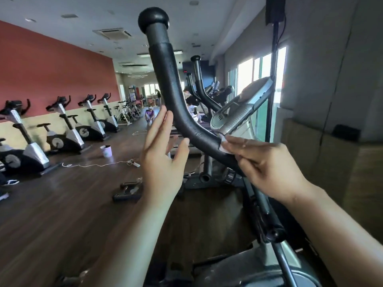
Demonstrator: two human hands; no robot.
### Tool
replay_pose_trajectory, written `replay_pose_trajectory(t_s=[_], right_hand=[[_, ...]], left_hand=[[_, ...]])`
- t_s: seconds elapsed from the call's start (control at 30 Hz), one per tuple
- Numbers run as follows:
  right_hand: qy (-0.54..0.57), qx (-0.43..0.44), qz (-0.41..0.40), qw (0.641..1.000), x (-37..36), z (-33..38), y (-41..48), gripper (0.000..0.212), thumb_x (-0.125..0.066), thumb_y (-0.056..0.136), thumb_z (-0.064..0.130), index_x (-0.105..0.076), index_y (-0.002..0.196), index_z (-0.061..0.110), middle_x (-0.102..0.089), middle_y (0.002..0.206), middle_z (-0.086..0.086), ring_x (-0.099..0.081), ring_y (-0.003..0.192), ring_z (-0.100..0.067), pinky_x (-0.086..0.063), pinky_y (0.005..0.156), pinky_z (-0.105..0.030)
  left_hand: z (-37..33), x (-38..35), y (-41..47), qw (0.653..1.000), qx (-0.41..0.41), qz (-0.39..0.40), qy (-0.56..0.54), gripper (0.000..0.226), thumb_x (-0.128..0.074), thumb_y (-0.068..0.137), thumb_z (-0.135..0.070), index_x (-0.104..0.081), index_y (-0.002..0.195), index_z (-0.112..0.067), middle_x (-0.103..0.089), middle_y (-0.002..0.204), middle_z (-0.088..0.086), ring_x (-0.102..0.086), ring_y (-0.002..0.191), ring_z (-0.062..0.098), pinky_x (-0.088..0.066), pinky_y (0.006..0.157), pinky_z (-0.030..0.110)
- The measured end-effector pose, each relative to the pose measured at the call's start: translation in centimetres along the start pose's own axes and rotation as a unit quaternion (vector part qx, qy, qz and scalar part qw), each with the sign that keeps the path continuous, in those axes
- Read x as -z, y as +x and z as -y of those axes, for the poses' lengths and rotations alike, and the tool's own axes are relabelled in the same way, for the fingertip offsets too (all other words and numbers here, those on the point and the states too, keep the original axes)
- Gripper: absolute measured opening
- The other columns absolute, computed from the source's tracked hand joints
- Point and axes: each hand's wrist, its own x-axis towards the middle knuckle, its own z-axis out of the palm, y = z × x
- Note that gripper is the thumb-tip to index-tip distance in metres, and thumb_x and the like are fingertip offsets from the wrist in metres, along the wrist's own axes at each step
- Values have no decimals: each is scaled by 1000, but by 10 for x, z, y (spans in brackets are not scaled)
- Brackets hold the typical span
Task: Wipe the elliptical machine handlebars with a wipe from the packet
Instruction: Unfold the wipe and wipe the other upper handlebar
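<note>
Two hands meet the black handlebar [165, 79]: left hand [163, 154] open beside its bend, right hand [267, 164] pinching a white wipe [223, 145] against it. No writing is legible.

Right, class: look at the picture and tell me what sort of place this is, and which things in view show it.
Most likely a gym. A row of exercise bikes lines the red wall, and an elliptical handlebar and console stand close by.

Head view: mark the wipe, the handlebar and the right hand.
wipe [224, 146], head view, white patch showing under the fingertips.
handlebar [165, 73], head view, foam grip mid-length.
right hand [269, 164], head view, back of the hand.
</note>
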Motion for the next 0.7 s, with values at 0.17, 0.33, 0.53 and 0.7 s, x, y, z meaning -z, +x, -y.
replay_pose_trajectory(t_s=[0.17,0.33,0.53,0.7], right_hand=[[-51,15,-51,997,-22,24,4,27,-76,91,2,-81,116,13,-72,132,-7,-73,115,-18,-55,103,-28],[-136,-3,-89,987,-20,39,-10,21,-79,91,3,-84,108,16,-73,121,-7,-75,100,-21,-61,87,-39],[-185,57,-101,976,-43,61,44,16,-77,94,7,-83,107,13,-73,114,-9,-72,96,-27,-60,81,-40],[-222,-10,-116,968,-33,53,-19,10,-74,93,9,-83,92,11,-66,109,9,-60,91,-17,-53,86,-26]], left_hand=[[7,2,0,999,-9,4,-50,59,-70,92,-2,-50,148,-3,-43,160,1,-51,141,15,-58,100,39],[11,10,-2,995,-39,19,-87,49,-66,93,4,-55,140,7,-47,155,16,-48,142,9,-49,106,18],[24,10,-14,987,-35,30,-153,39,-62,94,7,-63,132,6,-53,149,16,-58,133,16,-56,100,27],[19,2,-38,980,-26,44,-193,28,-65,92,5,-71,119,-2,-65,117,8,-67,105,15,-62,83,29]])
